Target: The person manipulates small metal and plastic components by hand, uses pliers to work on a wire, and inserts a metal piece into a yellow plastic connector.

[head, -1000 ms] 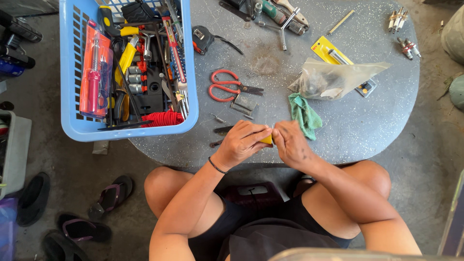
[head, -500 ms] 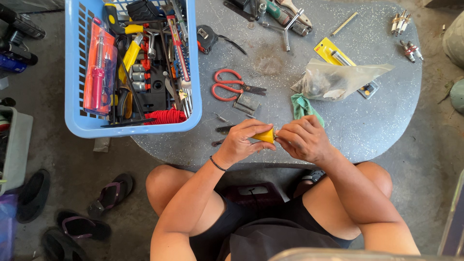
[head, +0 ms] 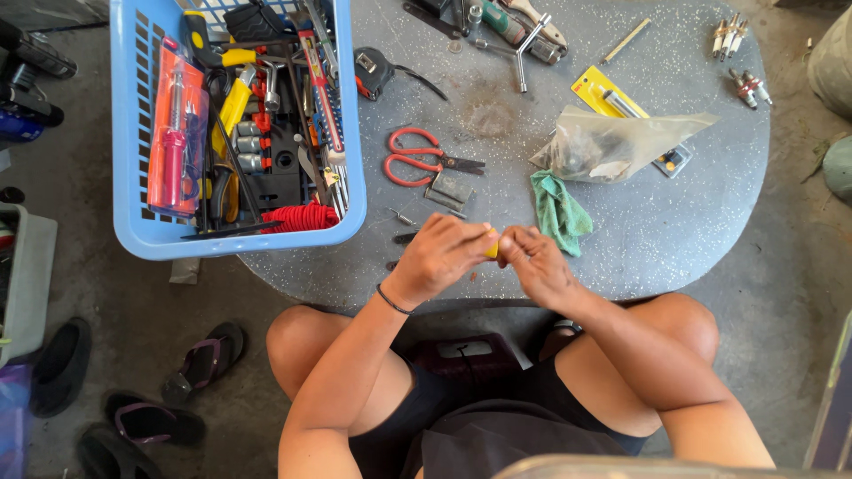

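Both hands together over near table (head: 674, 239) edge. Left hand (head: 441, 255) wrapped small yellow piece (head: 492, 246), mostly hidden; long axis unclear. Right hand (head: 532, 262) pinched its right end.

A tool basket (head: 351, 133) sits on the worktop's (head: 674, 239) left end. Scissors (head: 426, 162) lie right of it, a cloth (head: 559, 211) and plastic bag (head: 621, 144) farther right. Spark plugs (head: 741, 58) lie at the far right corner.
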